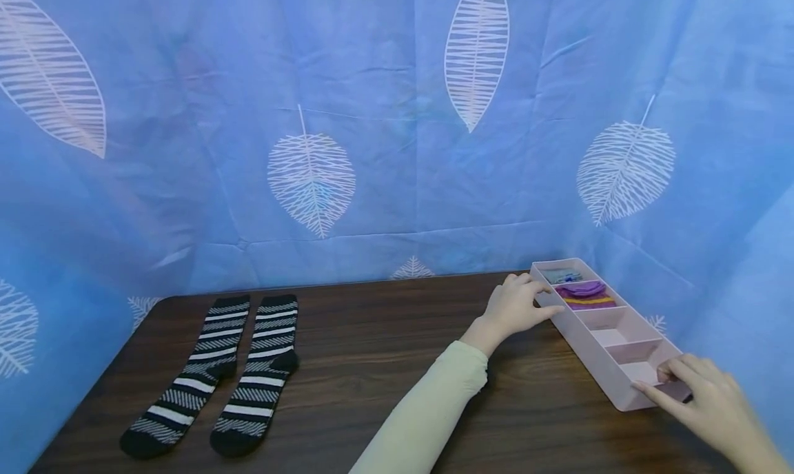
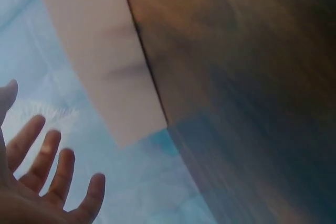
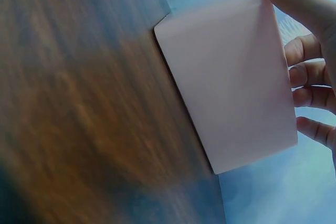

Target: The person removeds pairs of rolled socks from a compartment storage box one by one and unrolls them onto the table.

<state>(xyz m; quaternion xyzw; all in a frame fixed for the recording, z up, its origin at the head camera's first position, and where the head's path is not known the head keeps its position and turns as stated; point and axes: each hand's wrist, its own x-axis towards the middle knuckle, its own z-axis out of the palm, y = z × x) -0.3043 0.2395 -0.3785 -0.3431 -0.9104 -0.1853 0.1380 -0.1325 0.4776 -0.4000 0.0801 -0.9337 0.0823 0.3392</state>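
A pale pink organizer box [image 1: 586,346] with several compartments stands slanted along the table's right side. In its far compartment lies a folded grey-blue item [image 1: 561,276]; the one before it holds folded purple cloth with a yellow stripe [image 1: 583,293]. Both nearer compartments show bare floors. My left hand [image 1: 517,305] is at the far left edge of the box, its fingers [image 2: 62,174] spread and straight in the left wrist view. At the near end, my right hand [image 1: 707,398] grips the rim, thumb at the corner and fingers [image 3: 310,74] bent over the edge.
Two black socks with white and grey stripes, one [image 1: 192,377] left of the other [image 1: 263,374], lie flat side by side on the dark wooden table [image 1: 372,364]. A blue curtain [image 1: 384,171] with white leaf prints hangs behind and beside the table.
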